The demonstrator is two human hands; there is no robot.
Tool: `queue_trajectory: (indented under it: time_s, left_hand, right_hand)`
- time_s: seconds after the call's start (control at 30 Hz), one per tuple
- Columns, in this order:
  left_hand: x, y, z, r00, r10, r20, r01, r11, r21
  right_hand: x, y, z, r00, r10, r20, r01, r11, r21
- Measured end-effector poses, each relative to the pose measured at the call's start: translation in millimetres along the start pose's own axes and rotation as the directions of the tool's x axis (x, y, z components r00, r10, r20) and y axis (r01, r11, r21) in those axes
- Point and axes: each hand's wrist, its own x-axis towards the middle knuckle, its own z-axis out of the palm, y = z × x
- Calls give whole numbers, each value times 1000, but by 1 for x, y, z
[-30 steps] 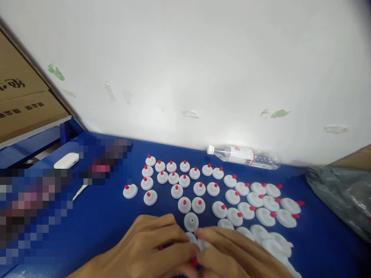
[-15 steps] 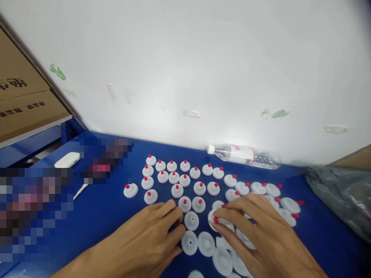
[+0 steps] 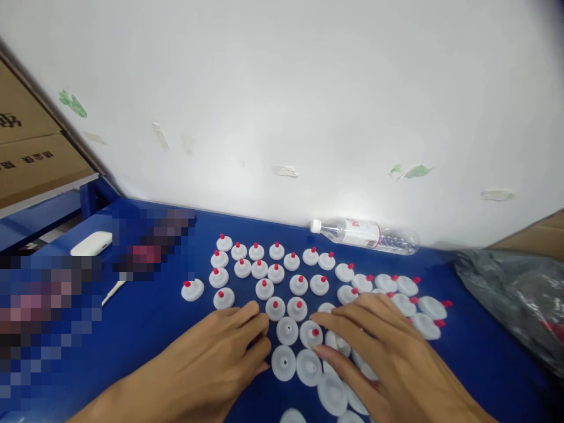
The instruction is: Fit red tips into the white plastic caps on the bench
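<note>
Many small white plastic caps [image 3: 264,288] with red tips stand in rows on the blue table [image 3: 150,329]. Nearer me lie several white caps without red tips [image 3: 284,362]. My left hand [image 3: 224,352] rests flat on the table, its fingertips beside a plain white cap [image 3: 287,330]. My right hand [image 3: 374,352] lies over several caps, its thumb and forefinger touching a white cap with a red tip [image 3: 311,333] set next to the plain one. Whether the fingers pinch it I cannot tell.
A clear plastic water bottle [image 3: 363,234] lies on its side against the white wall. A grey plastic bag [image 3: 515,294] sits at the right. Cardboard boxes [image 3: 26,153] stand at the left, with a white oblong object [image 3: 91,242] and a thin white stick [image 3: 113,292] near them.
My hands came apart from a joined position near my body. The right hand carried a red-tipped cap forward and then left, down beside the plain cap. The left hand moved forward and flattened.
</note>
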Motion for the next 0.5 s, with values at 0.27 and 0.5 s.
queue_trajectory:
  time_s: [0.27,0.5]
  left_hand:
    - [-2,-6,2,986,-37,-160,20,994,-107]
    - [-7,3,3,974,-10,-226,8,1000,-10]
  right_hand:
    - [-10,-12,18,999,-32,10,33,995,-94]
    - [-18,-15,26,1000,-6,23,8,993,-114]
